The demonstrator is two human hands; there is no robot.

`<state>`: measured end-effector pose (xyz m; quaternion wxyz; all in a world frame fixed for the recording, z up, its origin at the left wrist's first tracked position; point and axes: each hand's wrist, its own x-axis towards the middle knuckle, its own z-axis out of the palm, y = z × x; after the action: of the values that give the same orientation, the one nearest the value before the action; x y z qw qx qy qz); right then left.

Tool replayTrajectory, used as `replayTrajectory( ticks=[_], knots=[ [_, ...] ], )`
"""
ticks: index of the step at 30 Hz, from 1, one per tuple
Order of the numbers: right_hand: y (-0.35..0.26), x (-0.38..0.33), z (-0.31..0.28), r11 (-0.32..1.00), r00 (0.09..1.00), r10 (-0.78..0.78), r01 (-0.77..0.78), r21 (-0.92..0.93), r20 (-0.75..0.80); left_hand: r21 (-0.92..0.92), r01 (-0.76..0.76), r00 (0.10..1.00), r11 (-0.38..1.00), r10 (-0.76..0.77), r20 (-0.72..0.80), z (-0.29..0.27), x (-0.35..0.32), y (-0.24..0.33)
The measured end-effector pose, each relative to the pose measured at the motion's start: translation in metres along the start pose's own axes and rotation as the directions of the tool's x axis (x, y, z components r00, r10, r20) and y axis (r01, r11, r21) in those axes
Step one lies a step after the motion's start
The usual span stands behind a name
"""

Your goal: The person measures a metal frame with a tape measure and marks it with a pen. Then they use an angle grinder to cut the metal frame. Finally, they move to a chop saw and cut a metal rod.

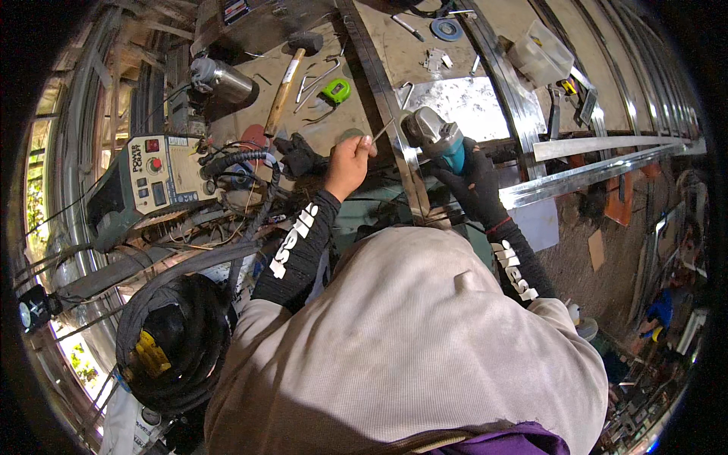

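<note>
My bare left hand (349, 164) is closed, thumb and fingers pinching a thin rod (384, 129) that points up and to the right. In a black glove, my right hand (479, 182) grips the teal body of an angle grinder (450, 152). The grinder's metal head lies over a steel square tube (409, 176) that runs away from me between my hands. Whether the grinder touches the tube, I cannot tell. Its disc is mostly hidden. Just left of my left hand lies a dark bundle, perhaps a glove (298, 155).
A wooden-handled hammer (283, 91), a green tape measure (335, 91) and a steel flask (227, 82) are on the table at far left. The welding machine (161, 179) stands left with coiled cables (171, 349). Right are a plastic bin (540, 54) and long metal bars (591, 179).
</note>
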<state>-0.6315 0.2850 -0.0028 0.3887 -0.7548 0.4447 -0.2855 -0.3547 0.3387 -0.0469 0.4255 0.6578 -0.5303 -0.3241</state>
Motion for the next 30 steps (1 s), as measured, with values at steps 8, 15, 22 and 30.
replayTrajectory(
  ticks=[8,15,22,30],
  knots=[
    [0.021,-0.007,-0.006,0.982,0.984,0.169,-0.163,-0.098,0.056,-0.108,0.327,0.922,0.939,-0.292,0.252,-0.009,0.025,0.004],
    [0.033,-0.035,-0.02,0.969,0.967,0.246,-0.246,0.0,-0.073,0.479,-0.085,0.981,0.874,0.157,-0.111,-0.027,0.123,-0.025],
    [0.046,-0.059,-0.031,0.924,0.915,0.379,-0.366,0.107,-0.138,0.5,0.212,0.95,0.839,-0.057,-0.306,-0.032,0.188,-0.09],
    [0.079,-0.068,-0.028,0.914,0.899,0.406,-0.402,0.061,-0.162,0.487,-0.812,0.583,0.321,0.477,0.658,0.038,0.222,-0.023]
  ],
)
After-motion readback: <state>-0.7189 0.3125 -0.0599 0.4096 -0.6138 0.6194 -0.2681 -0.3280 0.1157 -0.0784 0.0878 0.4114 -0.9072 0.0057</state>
